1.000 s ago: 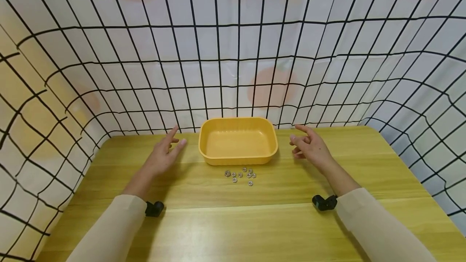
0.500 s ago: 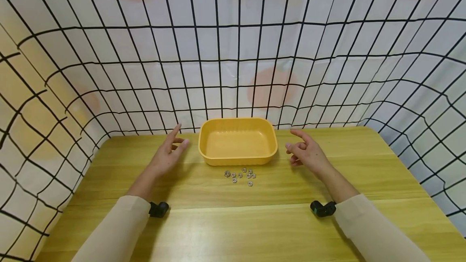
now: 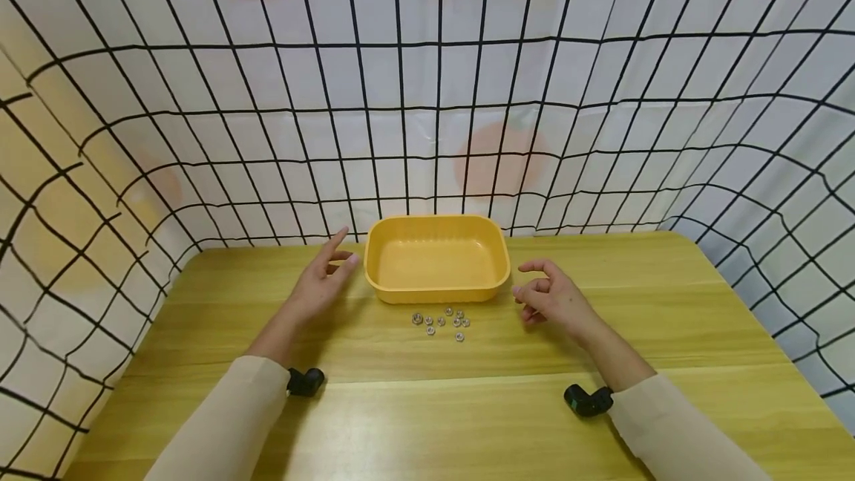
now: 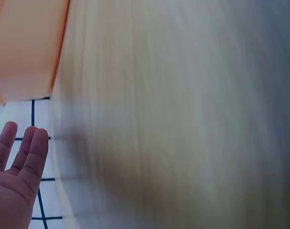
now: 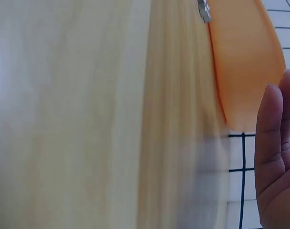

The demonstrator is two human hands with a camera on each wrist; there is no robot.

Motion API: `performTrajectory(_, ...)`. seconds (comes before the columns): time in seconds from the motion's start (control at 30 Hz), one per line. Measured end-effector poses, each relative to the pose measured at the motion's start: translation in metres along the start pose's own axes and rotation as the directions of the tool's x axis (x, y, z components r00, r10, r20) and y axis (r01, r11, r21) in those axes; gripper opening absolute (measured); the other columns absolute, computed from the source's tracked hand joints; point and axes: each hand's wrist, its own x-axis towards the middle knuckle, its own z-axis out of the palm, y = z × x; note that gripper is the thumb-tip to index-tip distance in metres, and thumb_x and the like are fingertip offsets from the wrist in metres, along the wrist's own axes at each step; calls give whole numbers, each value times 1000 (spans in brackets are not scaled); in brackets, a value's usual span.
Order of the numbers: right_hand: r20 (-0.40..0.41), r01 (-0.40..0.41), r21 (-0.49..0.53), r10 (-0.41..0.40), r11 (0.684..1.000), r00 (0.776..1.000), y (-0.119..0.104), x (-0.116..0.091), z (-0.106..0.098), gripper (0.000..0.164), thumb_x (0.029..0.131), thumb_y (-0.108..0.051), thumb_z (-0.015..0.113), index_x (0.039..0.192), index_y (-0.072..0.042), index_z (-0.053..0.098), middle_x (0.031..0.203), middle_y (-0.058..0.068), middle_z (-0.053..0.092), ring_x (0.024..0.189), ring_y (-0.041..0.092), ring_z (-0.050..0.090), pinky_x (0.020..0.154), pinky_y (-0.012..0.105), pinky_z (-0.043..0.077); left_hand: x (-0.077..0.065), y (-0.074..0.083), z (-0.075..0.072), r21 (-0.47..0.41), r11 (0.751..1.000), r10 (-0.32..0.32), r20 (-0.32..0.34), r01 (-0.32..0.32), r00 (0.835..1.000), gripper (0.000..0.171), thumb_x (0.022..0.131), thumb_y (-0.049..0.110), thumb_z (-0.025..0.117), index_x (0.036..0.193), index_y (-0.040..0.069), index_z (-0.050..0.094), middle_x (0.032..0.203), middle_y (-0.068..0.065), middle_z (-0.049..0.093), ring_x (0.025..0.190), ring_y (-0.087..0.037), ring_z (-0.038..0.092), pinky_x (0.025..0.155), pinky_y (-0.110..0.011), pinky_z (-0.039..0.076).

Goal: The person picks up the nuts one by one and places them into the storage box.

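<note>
Head view, hands first. Left hand (image 3: 319, 286): fingers loosely extended, gripping nothing; just left of the tray, fingertips apart from its wall. Right hand (image 3: 556, 301): fingers loosely bent in the head view, looking straighter in the right wrist view, likewise holding nothing; just right of the tray, no contact evident.

Tray (image 3: 437, 295): yellow, one, oblong, rounded corners; upright between the hands, long axis running left to right, an end toward each hand.

Nuts (image 3: 441, 321): metal, nine countable, the leftmost largest; loose on the table (image 3: 427, 421), just before the tray's near long side, inward of both hands and toward the person. Right hand is the nearer to them; reach from it runs leftward and slightly back, from the left hand rightward and back. Individual axes too small to tell.

Wrist cameras (image 3: 589, 401): two, black, one by each sleeve (image 3: 223, 421). Grid (image 3: 439, 44): black, standing beyond the tray and along both sides.
</note>
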Motion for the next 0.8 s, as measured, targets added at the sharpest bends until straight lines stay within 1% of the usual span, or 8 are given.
performTrajectory(0.17, 57, 4, 1, -4, 1000, 998, 2, -2, 7, 52, 99, -20, 68, 137, 3, 41, 91, 12, 69, 69, 17, 66, 68, 33, 61, 3, 4, 8, -38, 999, -18, 10, 18, 1000, 69, 103, 56, 50, 163, 37, 23, 156, -16, 46, 132, -40, 54, 111, -59, 43)
performTrajectory(0.3, 113, -4, -11, 5, 1000, 994, 6, -3, 12, 48, 98, -19, 69, 134, 4, 48, 90, 13, 68, 69, 16, 65, 66, 30, 61, 5, 6, 13, -71, 997, -38, 11, 39, 999, 66, 103, 55, 52, 161, 38, 27, 158, -12, 44, 134, -39, 52, 113, -60, 40)
performTrajectory(0.43, 168, -13, -26, 17, 1000, 986, 8, -5, 16, 49, 96, -20, 72, 136, 2, 54, 89, 13, 69, 69, 16, 65, 64, 29, 60, 5, 8, 16, -83, 996, -38, 4, 39, 999, 62, 105, 51, 51, 161, 36, 30, 159, -12, 42, 134, -39, 51, 113, -59, 40)
performTrajectory(0.6, 230, 6, -80, 13, 997, 973, 9, -5, 22, 52, 95, -23, 73, 137, 1, 55, 89, 13, 69, 66, 17, 66, 61, 31, 59, 8, 9, 20, -90, 995, -42, -18, 41, 999, 59, 105, 48, 51, 160, 34, 34, 158, -12, 43, 132, -38, 54, 112, -56, 42)
performTrajectory(0.7, 250, 13, -108, 14, 994, 968, 8, -6, 26, 53, 95, -24, 74, 137, 1, 56, 90, 13, 69, 63, 17, 65, 59, 31, 59, 9, 10, 23, -110, 993, -52, -24, 49, 998, 57, 105, 48, 52, 159, 33, 37, 157, -12, 44, 133, -37, 54, 112, -55, 43)
performTrajectory(0.8, 259, 14, -115, 16, 993, 966, 8, -6, 31, 53, 95, -24, 74, 138, 1, 56, 91, 13, 68, 61, 15, 64, 57, 30, 58, 10, 10, 26, -132, 989, -70, -34, 65, 997, 55, 105, 47, 53, 157, 35, 39, 158, -10, 44, 136, -37, 52, 114, -55, 42)
